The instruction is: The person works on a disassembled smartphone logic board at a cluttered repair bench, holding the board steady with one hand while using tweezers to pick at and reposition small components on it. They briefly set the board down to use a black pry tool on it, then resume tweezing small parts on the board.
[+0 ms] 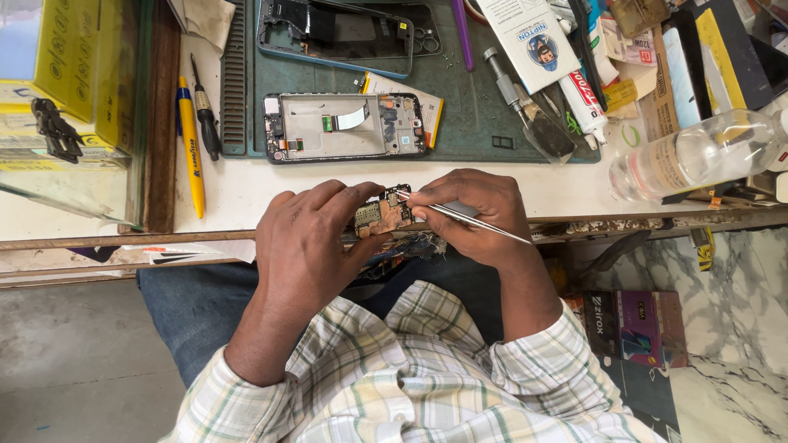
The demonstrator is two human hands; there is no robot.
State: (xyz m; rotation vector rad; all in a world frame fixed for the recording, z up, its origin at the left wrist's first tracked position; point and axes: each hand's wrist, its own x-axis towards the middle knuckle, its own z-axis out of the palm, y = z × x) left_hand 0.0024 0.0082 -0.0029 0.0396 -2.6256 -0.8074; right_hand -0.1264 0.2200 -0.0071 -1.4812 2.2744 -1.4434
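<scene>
Holding a small circuit board (382, 215) at the near edge of the bench (246, 193), the left hand (308, 238) clamps it between thumb and fingers, closed on its left end. The board's long axis runs roughly left to right, tilted slightly up toward the right. The right hand (480, 217) is closed on metal tweezers (460, 215), pinched near their middle; the tweezer tip points left and meets the board's upper right corner, while the rear end trails right and down past the wrist. Both hands sit close together, nearly touching across the board, which lies between them and slightly nearer the left palm. The board is held off the surface, above the person's lap.

Beyond the hands, on a green mat (460, 107), lies an opened phone frame (345, 125) with its long axis also left to right. A yellow pen (191, 148) and a screwdriver (205, 115) lie to the left; a clear bottle (698, 156) lies to the right.
</scene>
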